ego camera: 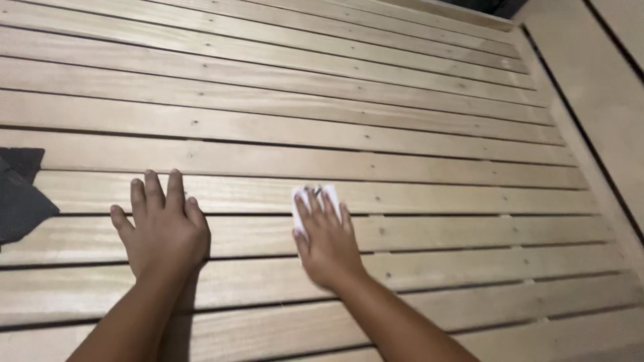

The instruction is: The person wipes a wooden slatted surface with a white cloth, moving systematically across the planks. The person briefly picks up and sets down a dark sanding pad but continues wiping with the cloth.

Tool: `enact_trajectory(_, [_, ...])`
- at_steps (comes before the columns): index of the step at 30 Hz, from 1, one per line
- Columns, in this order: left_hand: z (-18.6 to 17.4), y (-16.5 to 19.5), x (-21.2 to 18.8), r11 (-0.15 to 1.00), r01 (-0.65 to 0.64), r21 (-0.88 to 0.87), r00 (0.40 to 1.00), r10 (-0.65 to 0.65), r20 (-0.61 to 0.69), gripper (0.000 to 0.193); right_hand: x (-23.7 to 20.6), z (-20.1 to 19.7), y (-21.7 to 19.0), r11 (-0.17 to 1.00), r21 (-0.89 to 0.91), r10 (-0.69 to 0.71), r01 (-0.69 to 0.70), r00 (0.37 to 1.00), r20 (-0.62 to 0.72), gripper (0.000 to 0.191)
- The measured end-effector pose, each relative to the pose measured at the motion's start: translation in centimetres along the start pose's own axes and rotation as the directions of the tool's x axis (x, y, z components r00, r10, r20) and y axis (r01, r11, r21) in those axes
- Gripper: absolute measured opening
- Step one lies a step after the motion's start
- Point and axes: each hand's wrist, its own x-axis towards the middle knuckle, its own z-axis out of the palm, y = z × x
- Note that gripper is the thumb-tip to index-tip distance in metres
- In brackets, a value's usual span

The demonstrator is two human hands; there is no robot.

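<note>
Flat, fingers spread, our right hand (pixel 327 241) presses white paper (pixel 312 203) on wooden slats (pixel 416 141); left hand (pixel 163 228) rests open beside it.

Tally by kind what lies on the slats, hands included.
Hands: 2, the left hand flat on the wooden slats and the right hand pressing on the sheet
White sheet: 1
Dark cloth at the left edge: 1
Total: 4

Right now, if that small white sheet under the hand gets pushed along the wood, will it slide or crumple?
The small white sheet looks thin and light, so probably floppy. Pressed flat under the right hand, it likely slides along the pale wooden slats, though its edges may catch in the gaps.
</note>
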Motion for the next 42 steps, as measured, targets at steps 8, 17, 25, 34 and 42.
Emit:
enact_trajectory(8, [0.4, 0.0, 0.1, 0.998, 0.023, 0.05, 1.0, -0.024, 0.019, 0.063, 12.3, -3.5, 0.9, 0.995, -0.022, 0.094, -0.094, 0.996, 0.001, 0.061])
enact_trajectory(17, [0.8, -0.2, 0.0, 1.0, 0.02, -0.001, 0.999, -0.019, 0.036, 0.062, 1.8, -0.9, 3.2, 1.0, -0.004, 0.007, -0.007, 0.999, -0.036, 0.062])
enact_trajectory(25, [1.3, -0.5, 0.1, 1.0, 0.012, 0.016, 0.998, -0.013, 0.055, 0.062, -14.1, -1.1, 4.1, 0.994, 0.04, 0.09, -0.1, 0.974, 0.206, 0.064])
enact_trajectory(34, [1.3, -0.6, -0.1, 1.0, 0.004, 0.013, 0.999, -0.004, 0.048, 0.063, -6.4, 1.5, 6.7, 0.996, -0.05, 0.068, -0.07, 0.997, -0.036, 0.062])
enact_trajectory(42, [0.6, -0.5, -0.4, 1.0, 0.002, 0.002, 1.0, -0.002, 0.027, 0.063, 10.7, -2.3, 8.5, 0.973, -0.021, 0.226, -0.228, 0.971, -0.079, 0.068])
